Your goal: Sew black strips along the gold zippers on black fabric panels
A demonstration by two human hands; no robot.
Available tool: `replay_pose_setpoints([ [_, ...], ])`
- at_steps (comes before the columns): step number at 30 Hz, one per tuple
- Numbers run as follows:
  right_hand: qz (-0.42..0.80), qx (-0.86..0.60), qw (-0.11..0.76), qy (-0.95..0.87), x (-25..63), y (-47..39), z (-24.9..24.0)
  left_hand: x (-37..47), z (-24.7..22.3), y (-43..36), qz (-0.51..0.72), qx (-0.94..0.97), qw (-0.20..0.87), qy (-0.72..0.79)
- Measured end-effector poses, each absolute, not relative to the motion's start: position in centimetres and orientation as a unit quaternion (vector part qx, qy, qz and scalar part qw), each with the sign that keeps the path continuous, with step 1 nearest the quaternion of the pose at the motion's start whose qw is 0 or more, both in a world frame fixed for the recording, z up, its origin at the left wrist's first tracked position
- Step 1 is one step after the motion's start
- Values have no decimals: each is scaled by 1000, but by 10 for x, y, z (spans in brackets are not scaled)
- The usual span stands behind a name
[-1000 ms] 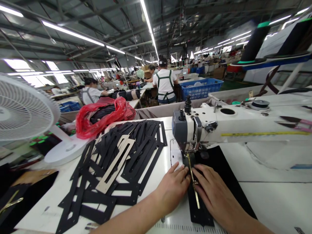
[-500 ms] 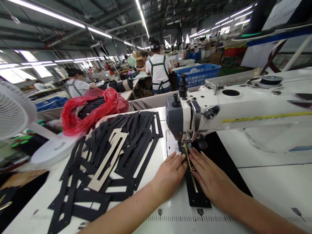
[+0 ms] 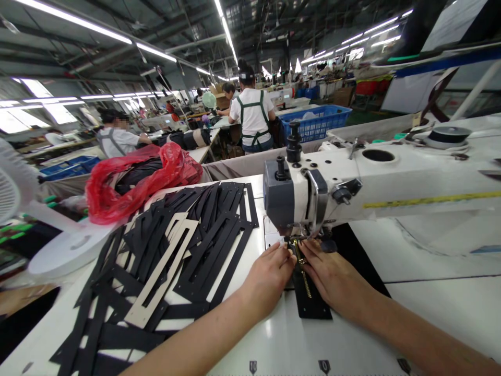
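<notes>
A black strip point(image 3: 310, 309) with a gold-toothed zipper point(image 3: 304, 275) lies on the machine bed, its far end under the needle area of the sewing machine point(image 3: 299, 193). At the strip's left edge is my left hand point(image 3: 270, 274), its fingers bent and pressed together on the edge near the presser foot. My right hand point(image 3: 334, 271) rests over the strip's right side, fingers stretched along the zipper and the palm down. More black material point(image 3: 358, 253) spreads beyond the right hand. The machine head partly hides the fingertips and the stitching point.
Left of the machine is a heap of black slotted frames point(image 3: 213, 245) with a beige slotted frame point(image 3: 164, 271) on top. Behind are a red plastic bag point(image 3: 105, 190) and a white fan point(image 3: 58, 245). A blue basket point(image 3: 317, 122) and co-workers point(image 3: 252, 112) are farther back.
The black strip and zipper have moved farther under the machine head. Both hands have gone forward with it, and my right fingers are nearer the needle area. The view has shifted slightly.
</notes>
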State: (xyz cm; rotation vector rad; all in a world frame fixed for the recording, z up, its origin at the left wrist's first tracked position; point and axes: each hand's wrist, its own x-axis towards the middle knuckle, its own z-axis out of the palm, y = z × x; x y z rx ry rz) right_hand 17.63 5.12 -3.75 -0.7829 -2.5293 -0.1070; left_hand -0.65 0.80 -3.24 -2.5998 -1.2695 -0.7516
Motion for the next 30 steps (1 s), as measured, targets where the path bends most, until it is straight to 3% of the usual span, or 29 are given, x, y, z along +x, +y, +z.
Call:
replay_pose_setpoints([
  [6, 0, -288, 266, -920, 170, 62, -26, -7, -29, 16, -253, -860, 58, -440],
  [19, -36, -296, 300, -906, 169, 80, -38, -10, -30, 19, -279, -846, -9, -454],
  [24, -79, -349, 327, -875, 167, 73, -39, -5, -34, 9, -274, -854, 38, -442],
  [30, -110, -424, 297, -849, 157, 81, -44, -3, -36, 9, -267, -853, 62, -445],
])
